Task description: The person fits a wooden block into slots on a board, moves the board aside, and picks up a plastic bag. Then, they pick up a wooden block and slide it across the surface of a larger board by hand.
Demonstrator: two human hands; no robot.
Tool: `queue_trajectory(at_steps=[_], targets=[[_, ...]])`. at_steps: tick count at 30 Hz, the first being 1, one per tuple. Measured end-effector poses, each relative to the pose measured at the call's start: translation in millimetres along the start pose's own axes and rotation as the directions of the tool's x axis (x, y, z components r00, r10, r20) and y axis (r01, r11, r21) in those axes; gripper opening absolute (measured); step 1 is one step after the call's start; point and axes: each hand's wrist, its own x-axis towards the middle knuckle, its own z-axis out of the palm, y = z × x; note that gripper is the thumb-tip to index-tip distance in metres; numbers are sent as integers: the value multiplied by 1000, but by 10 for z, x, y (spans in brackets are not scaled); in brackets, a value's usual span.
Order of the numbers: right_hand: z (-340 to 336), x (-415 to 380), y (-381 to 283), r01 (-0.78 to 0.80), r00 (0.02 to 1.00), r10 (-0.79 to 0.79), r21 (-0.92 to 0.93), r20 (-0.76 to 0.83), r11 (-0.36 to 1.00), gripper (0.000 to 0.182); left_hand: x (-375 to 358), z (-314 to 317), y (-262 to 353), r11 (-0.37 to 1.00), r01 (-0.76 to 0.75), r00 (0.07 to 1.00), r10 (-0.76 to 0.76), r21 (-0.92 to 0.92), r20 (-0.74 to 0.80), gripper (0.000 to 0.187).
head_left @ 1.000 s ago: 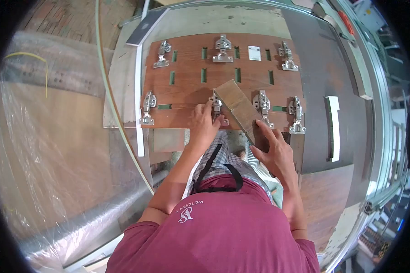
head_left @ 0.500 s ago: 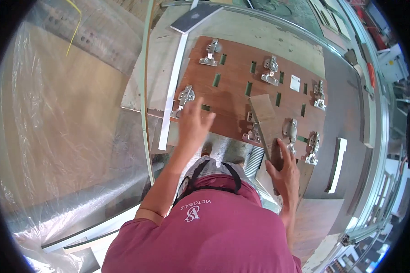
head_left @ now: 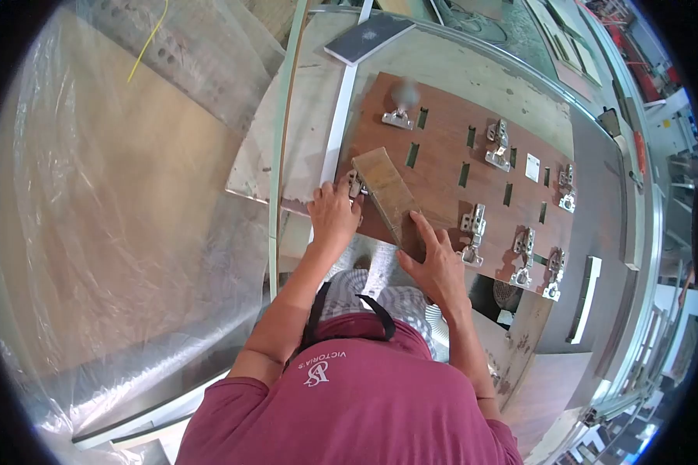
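And there it was, 2 bare hands at work over 1 reddish-brown board (head_left: 440, 203), flat, smooth-faced and rectangular! Counting the metal hinges: 7 in all, shiny, angular bodies with wide mounting ends, 3 spaced along the far edge and 4 along the near edge. The left hand (head_left: 333, 215) was at the near-left hinge (head_left: 355, 184), fingers bent and drawn close together against it; part of the metal was covered, so I could not tell whether they pinched it or only rested there. The right hand (head_left: 436, 267) had thumb and fingers closed on the near end of 1 wooden block (head_left: 388, 192), long, flat and straight-sided, its brown face worn and streaked. That block slanted across the board's left part, its far end right beside the near-left hinge.

Now the slots (head_left: 464, 173): 9 showed, narrow, dark green rectangles, 8 in 2 rows of 4 and 1 more between the 2 rightmost near-edge hinges. 1 white label (head_left: 532, 167), a small paper rectangle, sat among them. Beneath, the pale, scuffed bench (head_left: 473, 84); to the left, 1 crinkled, glossy plastic sheet (head_left: 124, 240); to the right, 1 slim white strip (head_left: 585, 298) on a dark, matte panel (head_left: 562, 329).
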Motion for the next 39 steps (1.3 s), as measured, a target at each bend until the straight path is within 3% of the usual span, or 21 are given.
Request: queue_trajectory(at_steps=[6, 10, 13, 15, 18, 20, 27, 28, 32, 39], targets=[[-7, 19, -53, -77, 996, 77, 2, 49, 997, 68, -45, -13, -40, 999, -28, 999, 29, -29, 32, 52], [-84, -38, 7, -74, 997, 74, 34, -14, 997, 69, 38, -70, -32, 994, -51, 999, 50, -96, -8, 54], [-162, -15, 127, -57, 993, 61, 36, -103, 998, 69, 404, -140, 71, 988, -100, 995, 97, -120, -32, 53], [-317, 76, 152, -150, 984, 151, 19, -93, 988, 68, 783, -157, 262, 973, -159, 987, 151, -170, -62, 54], [-541, 375, 153, -131, 977, 120, -50, -177, 990, 67, 1374, 91, 546, 943, -265, 959, 237, -201, -153, 56], [-678, 670, 131, -136, 965, 108, -106, -238, 985, 66, 1624, 137, 798, 973, -139, 990, 134, -182, -39, 50], [-615, 1524, 212, -132, 967, 87, -176, -241, 976, 67, 1926, 577, 869, 979, -102, 994, 108, -176, 22, 44], [-578, 1533, 192, -141, 966, 99, -166, -239, 976, 67, 1897, 624, 856, 978, -135, 991, 131, -161, -38, 39], [-510, 1599, 224, -137, 973, 107, -141, -206, 980, 66, 1922, 635, 877, 989, -88, 996, 86, -122, -23, 32], [-595, 1304, 253, -142, 970, 129, -48, -207, 989, 62, 1875, 596, 869, 989, -129, 991, 130, -73, 7, 34]])
